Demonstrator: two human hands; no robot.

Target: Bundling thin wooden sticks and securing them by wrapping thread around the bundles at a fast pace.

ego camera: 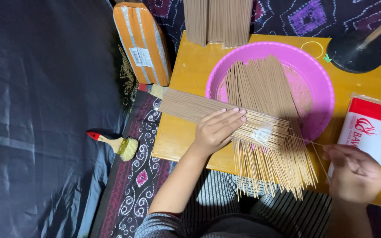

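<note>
The left hand [217, 130] lies flat on a packed stick bundle [217, 113] while the right hand [358, 174], half closed, pinches one stick [320, 156]; many loose sticks [265, 132] between them remain unbundled.

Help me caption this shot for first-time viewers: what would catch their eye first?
The bright pink basin on the yellow board stands out, heaped with thin tan sticks that fan toward the person. The left hand lies flat on a wrapped bundle of sticks lying across them, while the right hand pinches a single stick beside a red-and-white packet.
</note>
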